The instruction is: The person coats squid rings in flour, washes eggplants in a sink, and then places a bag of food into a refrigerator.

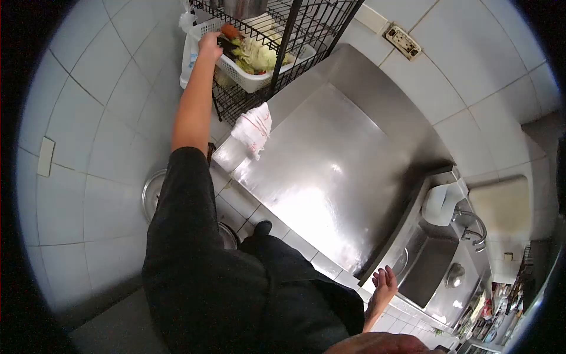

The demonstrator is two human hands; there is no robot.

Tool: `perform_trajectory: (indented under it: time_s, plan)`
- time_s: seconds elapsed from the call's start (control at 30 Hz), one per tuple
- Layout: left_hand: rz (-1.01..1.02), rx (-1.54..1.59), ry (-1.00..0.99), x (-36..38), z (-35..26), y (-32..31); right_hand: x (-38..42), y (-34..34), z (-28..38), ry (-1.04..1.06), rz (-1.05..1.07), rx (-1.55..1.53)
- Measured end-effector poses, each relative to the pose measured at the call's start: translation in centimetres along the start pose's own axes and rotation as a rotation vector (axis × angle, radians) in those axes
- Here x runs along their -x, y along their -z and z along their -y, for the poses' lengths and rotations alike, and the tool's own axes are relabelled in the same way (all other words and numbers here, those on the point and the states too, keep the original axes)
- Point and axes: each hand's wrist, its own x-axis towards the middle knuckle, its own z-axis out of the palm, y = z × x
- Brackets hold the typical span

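My left hand, at the end of an outstretched arm, is closed at the near rim of a white plastic basket. Its fingertips are partly hidden. Right beside those fingers lies a dark, eggplant-like vegetable. The basket also holds a carrot, a pale leafy cabbage and some green pieces. It sits on a black wire rack. Down at the right, my right hand hangs near the sink's edge, fingers loosely bent and apart, with nothing in it.
A steel worktop with a raised back edge fills the middle, and a white-and-red cloth lies on its corner. To the right are a sink and a curved faucet. A metal pot stands on the upper rack shelf.
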Motion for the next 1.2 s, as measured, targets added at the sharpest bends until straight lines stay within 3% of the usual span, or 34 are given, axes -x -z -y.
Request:
perform_trajectory:
  time_s: [0.03,0.13,0.17,0.23,0.27,0.3,0.37,0.43,0.47,0.57,0.63,0.67,0.83,0.93,1.07,1.2]
  plan:
    - [0.001,-0.017,-0.005,0.6,-0.1,0.1,0.0,0.2,-0.6,-0.010,-0.003,-0.015]
    - [0.437,0.070,-0.110,-3.0,0.4,4.3,-0.1,1.5,-1.9,0.039,-0.035,0.060]
    - [0.477,0.062,-0.127,-3.3,0.7,5.4,0.1,2.2,-2.2,0.051,-0.072,0.132]
    - [0.555,0.046,-0.162,2.3,-0.6,6.8,1.1,2.5,-1.5,-0.003,-0.134,0.181]
    - [0.574,-0.170,-0.359,4.3,-0.7,7.9,1.2,3.3,-2.4,0.005,-0.127,0.187]
    - [0.588,-0.057,-0.376,10.8,-1.7,8.2,2.0,3.6,-1.3,-0.019,-0.141,0.115]
    - [0.503,-0.370,-0.668,14.6,-2.8,9.5,2.3,5.0,-1.7,-0.047,-0.176,0.083]
    - [0.593,-0.116,-0.580,23.3,-3.4,8.4,2.4,6.5,-2.1,-0.024,-0.233,0.064]
    - [0.530,-0.016,-0.498,30.2,-3.5,7.7,2.1,7.8,-3.2,-0.013,-0.258,0.052]
    - [0.734,-0.066,-0.423,37.2,1.0,8.3,1.7,12.8,-4.3,-0.013,-0.303,0.036]
    - [0.896,-0.176,-0.513,47.9,8.1,6.8,2.0,15.9,-5.8,0.007,-0.304,-0.013]
    - [0.999,-0.074,-0.211,51.5,11.9,6.6,2.1,17.4,-6.5,0.009,-0.299,-0.034]
    - [1.337,-0.452,0.101,75.0,25.8,7.1,4.1,28.1,-13.4,-0.018,-0.410,-0.011]
    - [1.603,-0.438,0.220,85.9,30.2,7.9,8.7,35.2,-17.1,-0.135,-0.576,-0.019]
    - [1.802,-0.500,0.299,96.3,34.0,7.3,15.0,42.8,-20.3,-0.223,-0.747,-0.038]
    - [2.002,-0.614,0.088,103.1,37.8,6.0,16.7,47.9,-21.0,-0.182,-0.821,-0.023]
